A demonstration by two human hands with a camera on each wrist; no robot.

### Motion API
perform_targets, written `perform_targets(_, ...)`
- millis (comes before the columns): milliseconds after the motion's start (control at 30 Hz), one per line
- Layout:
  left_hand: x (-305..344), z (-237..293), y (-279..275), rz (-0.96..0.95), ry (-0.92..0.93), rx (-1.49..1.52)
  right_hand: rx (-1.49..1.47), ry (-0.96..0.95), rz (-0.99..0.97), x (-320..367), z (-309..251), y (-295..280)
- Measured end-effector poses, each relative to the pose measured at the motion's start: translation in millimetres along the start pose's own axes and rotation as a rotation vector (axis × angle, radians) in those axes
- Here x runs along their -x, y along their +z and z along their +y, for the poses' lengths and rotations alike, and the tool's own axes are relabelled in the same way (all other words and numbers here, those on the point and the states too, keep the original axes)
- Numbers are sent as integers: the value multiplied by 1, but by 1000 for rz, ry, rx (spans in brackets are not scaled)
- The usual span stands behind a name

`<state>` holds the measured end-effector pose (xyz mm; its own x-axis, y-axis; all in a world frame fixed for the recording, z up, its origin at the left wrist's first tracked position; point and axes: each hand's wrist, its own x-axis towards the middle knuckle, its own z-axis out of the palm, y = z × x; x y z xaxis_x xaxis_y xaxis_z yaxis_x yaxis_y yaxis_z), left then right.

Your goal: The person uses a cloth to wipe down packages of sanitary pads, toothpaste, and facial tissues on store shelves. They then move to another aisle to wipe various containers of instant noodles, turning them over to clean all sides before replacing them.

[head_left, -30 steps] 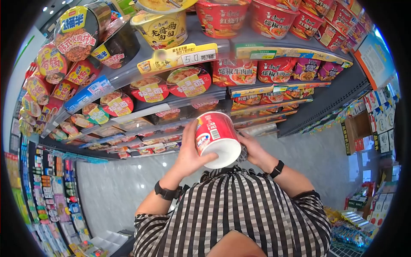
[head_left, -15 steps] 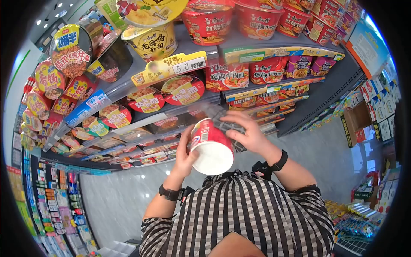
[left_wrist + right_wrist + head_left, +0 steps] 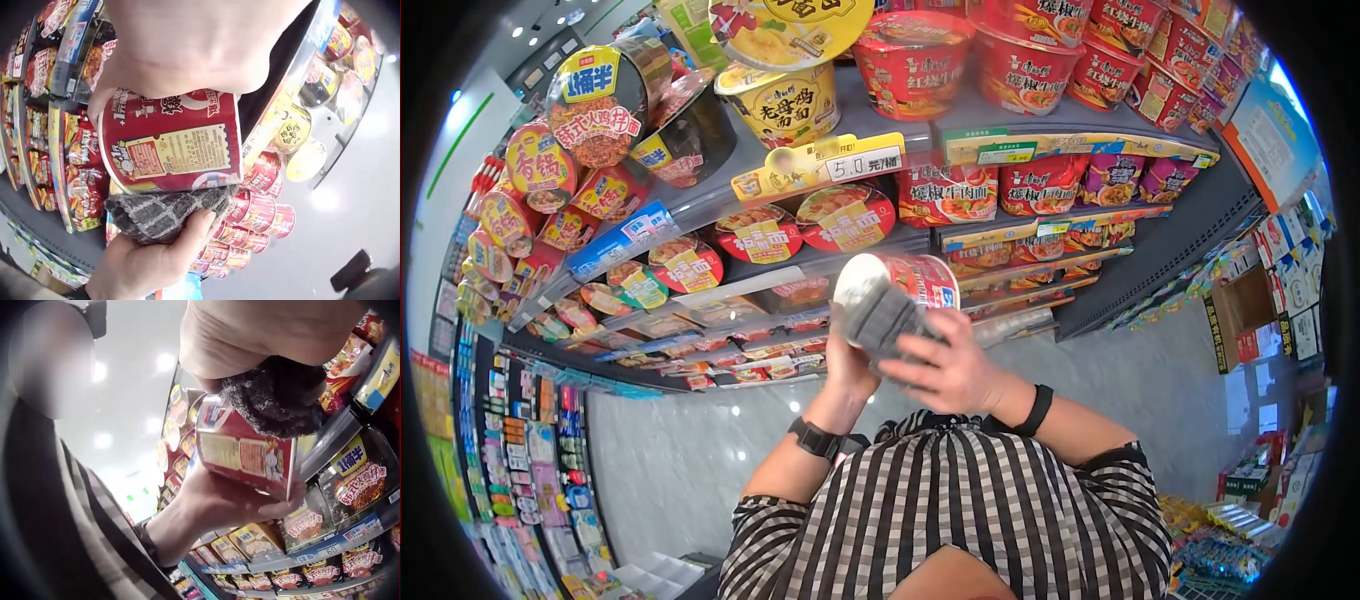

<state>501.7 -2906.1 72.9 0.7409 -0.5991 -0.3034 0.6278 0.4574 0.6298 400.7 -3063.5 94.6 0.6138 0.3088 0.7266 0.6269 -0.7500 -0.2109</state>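
A red noodle tub point(image 3: 922, 278) with a white base is held tilted in front of the chest, and its printed label faces the left wrist view point(image 3: 178, 153). My left hand point(image 3: 850, 365) grips the tub from the side; in the right wrist view the left hand's fingers point(image 3: 225, 500) lie around it. My right hand point(image 3: 945, 365) holds a dark grey checked cloth point(image 3: 885, 318) against the tub, partly covering the base. In the left wrist view, the cloth point(image 3: 169, 215) lies along the tub's side, with the right hand's thumb and fingers point(image 3: 156, 259) curled on it.
Shelves point(image 3: 880, 140) ahead carry stacked tubs, including a yellow tub point(image 3: 780, 105) and red tubs point(image 3: 915, 70). Packaged noodles fill the lower tiers. More goods stand on racks at the far left point(image 3: 530, 450), and cartons point(image 3: 1250, 320) are at the right.
The tub has been turned, its white base swinging from facing down to the upper left. My right hand and the cloth have moved left across the tub.
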Motion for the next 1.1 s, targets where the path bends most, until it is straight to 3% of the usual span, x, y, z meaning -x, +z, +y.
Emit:
perform_targets(67,-5,-7,-12,14,44,-75,63,-58,17,-1,5,3)
perform_targets(200,14,14,10,-3,-19,-42,63,99,144,-16,24,-13)
perform_targets(267,14,15,3,-78,-25,-66,-99,364,201,-23,35,-20)
perform_targets(333,16,13,2,-79,-23,-76,-119,424,156,-22,45,-25)
perform_targets(433,19,13,6,-88,6,-9,-627,818,410,-17,55,-21)
perform_targets(533,20,13,9,-75,51,61,-463,674,415,-19,47,-13)
perform_targets(667,13,12,-4,-106,47,82,63,380,215,-15,20,11)
perform_targets(833,14,13,-11,-13,83,183,100,144,-2,8,16,20)
perform_targets(933,16,23,-27,-88,42,164,8,69,-155,40,31,21)
perform_targets(1000,21,31,-29,-127,63,194,-311,571,-21,50,35,17)
perform_targets(1033,25,33,-29,-183,53,185,-314,561,-31,46,38,15)
perform_targets(1100,33,35,-21,-259,12,193,-1425,1180,343,37,40,9)
